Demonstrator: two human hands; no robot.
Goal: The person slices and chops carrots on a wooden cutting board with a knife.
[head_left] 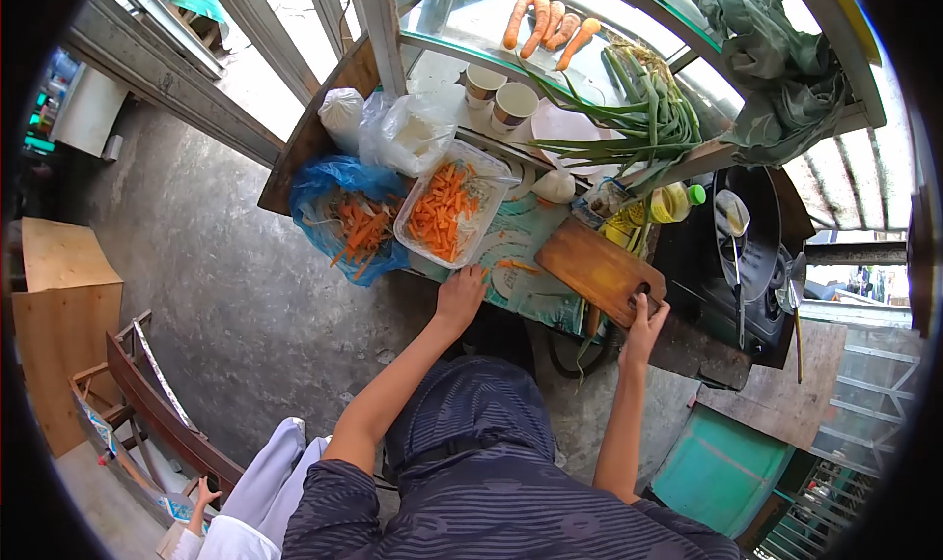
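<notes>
My right hand (642, 326) grips the handle-hole end of a wooden cutting board (594, 267), which is tilted over the counter's right part. My left hand (462, 297) rests at the counter's front edge, just below a clear plastic tub (470, 228) of cut carrot; its fingertips are close together, and what they may hold is too small to tell. A few carrot pieces (516, 265) lie on the green patterned counter cover (543, 300) between my hands. Left of the tub sits a blue plastic bag (312, 189) with carrot and peelings.
Whole carrots (555, 25) and green onions (658, 113) lie on the glass shelf. Two paper cups (513, 106) stand behind the tub. An oil bottle (672, 203) and a black wok (756, 236) are at the right. Another person's legs (265, 481) show at lower left.
</notes>
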